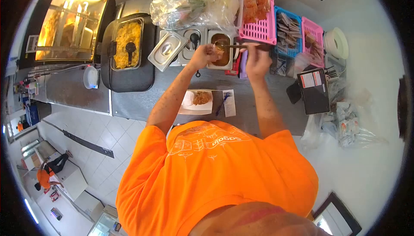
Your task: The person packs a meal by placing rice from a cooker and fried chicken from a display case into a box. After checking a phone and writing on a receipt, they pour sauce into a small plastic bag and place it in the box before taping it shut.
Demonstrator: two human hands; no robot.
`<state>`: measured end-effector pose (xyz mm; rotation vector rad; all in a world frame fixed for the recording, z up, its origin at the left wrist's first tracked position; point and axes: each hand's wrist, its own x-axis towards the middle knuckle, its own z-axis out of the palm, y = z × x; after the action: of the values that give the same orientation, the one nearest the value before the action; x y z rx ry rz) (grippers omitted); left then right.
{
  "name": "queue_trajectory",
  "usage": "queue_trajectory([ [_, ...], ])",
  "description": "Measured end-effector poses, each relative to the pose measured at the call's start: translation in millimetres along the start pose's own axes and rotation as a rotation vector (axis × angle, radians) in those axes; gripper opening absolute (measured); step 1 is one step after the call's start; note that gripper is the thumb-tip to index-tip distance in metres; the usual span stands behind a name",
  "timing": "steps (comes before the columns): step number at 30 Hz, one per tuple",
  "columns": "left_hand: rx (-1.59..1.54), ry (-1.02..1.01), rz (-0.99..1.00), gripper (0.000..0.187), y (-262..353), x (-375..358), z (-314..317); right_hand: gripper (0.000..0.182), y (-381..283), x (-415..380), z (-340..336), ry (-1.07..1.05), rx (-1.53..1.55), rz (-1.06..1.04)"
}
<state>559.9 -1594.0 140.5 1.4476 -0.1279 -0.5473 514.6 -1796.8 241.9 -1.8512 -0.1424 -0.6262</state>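
My right hand [257, 62] is closed around the dark handle of a ladle [235, 46], whose bowl end is over a steel container of red-brown sauce [223, 60]. Close to the ladle's bowl, my left hand [204, 56] pinches what looks like a small clear plastic bag [218, 54] above the same container. Below my forearms, a paper tray [202, 109] on the counter holds a white mound, probably rice, and a browned fried piece [201, 98]. A printed slip [230, 106] with a blue pen [222, 103] lies beside the tray.
Left of the sauce stand a tilted steel lid [167, 50], a container of yellow food [128, 42] and a lit display warmer [69, 27]. Pink [258, 31] and blue [288, 14] baskets of packets, plus a dark tablet [314, 91], are at right. A co-worker [45, 176] is far off lower left.
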Motion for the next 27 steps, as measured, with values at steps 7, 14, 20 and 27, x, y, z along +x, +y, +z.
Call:
queue_trajectory([
  [7,-0.131,0.089,-0.016,0.038,16.7,-25.7,-6.4,0.022,51.5,-13.4,-3.9,0.269,0.352,0.372],
  [14,-0.497,0.129,-0.047,0.033,40.7,-51.1,1.2,0.032,60.3,-41.0,2.6,0.054,-0.095,0.345],
  [20,-0.321,0.109,-0.008,0.033,55.6,-66.2,25.0,0.035,41.7,-36.7,24.7,-0.33,0.124,0.388],
  [27,-0.298,0.155,-0.002,0.032,50.6,-88.3,37.0,0.022,-1.8,-43.6,27.0,-0.342,1.0,1.073],
])
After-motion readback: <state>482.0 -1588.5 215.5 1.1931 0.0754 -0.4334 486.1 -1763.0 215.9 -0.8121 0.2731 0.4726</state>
